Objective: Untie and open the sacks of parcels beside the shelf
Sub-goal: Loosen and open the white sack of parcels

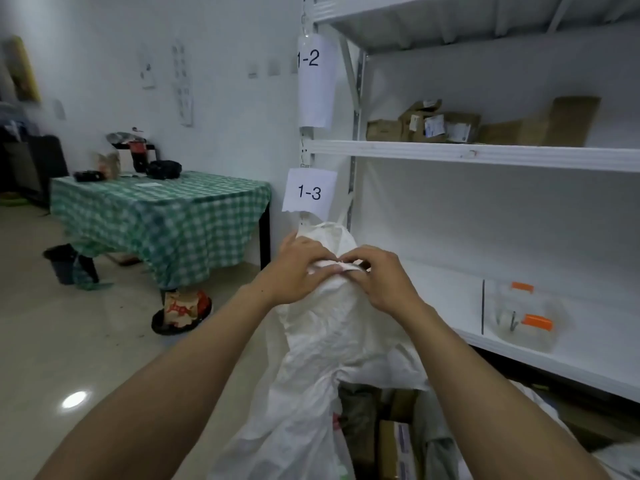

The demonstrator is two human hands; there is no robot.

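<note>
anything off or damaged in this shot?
Minor only. The 1-2 label on the shelf post curls away from it, while the 1-3 label hangs flat. Both hands, left hand and right hand, pinch the white sack neck; no tear shows.

White walls (221,46); glossy floor (86,358); green-checked table (162,209)
</note>
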